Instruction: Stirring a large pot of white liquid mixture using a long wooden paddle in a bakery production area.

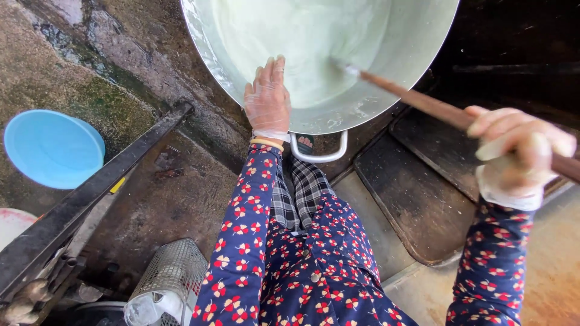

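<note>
We see a wide metal pot (386,57) at twelve o'clock, holding pale green liquid (302,42). The left hand (267,99), in a thin clear glove, lies flat on the pot's near rim, fingers together and stretched out, clamped on nothing. At three o'clock the gloved right hand (519,154) is closed tight round a long wooden stick (423,102), whose far end dips into the liquid. The pot's handle (319,151) sits at centre. A blue bowl (51,148) lies at nine o'clock, a wire mesh basket (172,271) at seven.
</note>
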